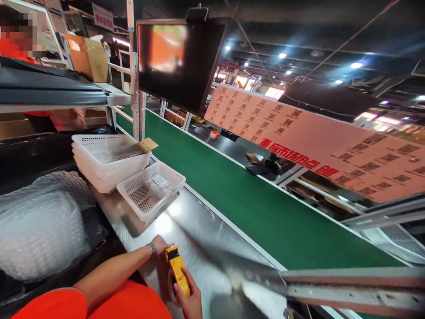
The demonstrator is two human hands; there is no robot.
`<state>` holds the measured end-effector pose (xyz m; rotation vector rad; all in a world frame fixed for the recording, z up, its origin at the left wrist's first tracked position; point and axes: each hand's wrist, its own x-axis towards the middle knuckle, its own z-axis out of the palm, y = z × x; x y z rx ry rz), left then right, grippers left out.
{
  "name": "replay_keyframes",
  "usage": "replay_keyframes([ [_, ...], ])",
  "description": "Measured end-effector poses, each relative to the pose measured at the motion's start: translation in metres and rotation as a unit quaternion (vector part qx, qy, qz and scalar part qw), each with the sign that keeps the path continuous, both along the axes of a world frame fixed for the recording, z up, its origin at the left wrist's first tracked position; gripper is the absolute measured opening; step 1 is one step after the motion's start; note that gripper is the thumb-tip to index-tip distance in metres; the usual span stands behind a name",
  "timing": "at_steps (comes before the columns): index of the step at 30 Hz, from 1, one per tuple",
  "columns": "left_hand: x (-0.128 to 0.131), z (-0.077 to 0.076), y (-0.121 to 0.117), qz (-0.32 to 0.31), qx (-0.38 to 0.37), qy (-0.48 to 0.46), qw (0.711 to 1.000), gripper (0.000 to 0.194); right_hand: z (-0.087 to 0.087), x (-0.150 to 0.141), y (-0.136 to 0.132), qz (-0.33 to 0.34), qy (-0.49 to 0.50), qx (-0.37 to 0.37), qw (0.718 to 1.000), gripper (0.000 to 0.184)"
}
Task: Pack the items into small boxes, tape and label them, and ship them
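A yellow tape dispenser is gripped in my right hand, above the metal bench top. The side of a tape roll shows along its left edge. My left hand is closed at the dispenser's dark front end, its fingertips at a small pale piece there. What the left fingers pinch is too small to make out. Farther up the bench a white perforated basket holds a flat item with a white label. Beside it stands a stack of similar white baskets.
A green conveyor belt runs along the bench's right side. Bubble wrap lies at left on black material. A metal beam juts in at lower right. A monitor and a board with printed codes hang above. Another person is at upper left.
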<state>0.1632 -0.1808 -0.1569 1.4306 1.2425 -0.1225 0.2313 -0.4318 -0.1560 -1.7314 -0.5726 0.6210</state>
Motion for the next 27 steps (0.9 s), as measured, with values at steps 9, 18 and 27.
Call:
replay_keyframes([
  [9, -0.023, -0.028, 0.027, -0.012, 0.047, -0.026, 0.998, 0.046, -0.015, -0.008, -0.015, 0.006, -0.081, -0.059, 0.995, 0.054],
  [18, -0.018, -0.042, 0.02, 0.016, 0.027, -0.05, 0.998, 0.05, -0.018, -0.002, -0.015, -0.059, -0.025, -0.044, 0.997, 0.058],
  [27, -0.013, -0.042, 0.027, -0.085, 0.074, 0.036, 0.993, 0.047, -0.029, 0.004, 0.004, -0.055, 0.062, -0.054, 0.995, 0.068],
])
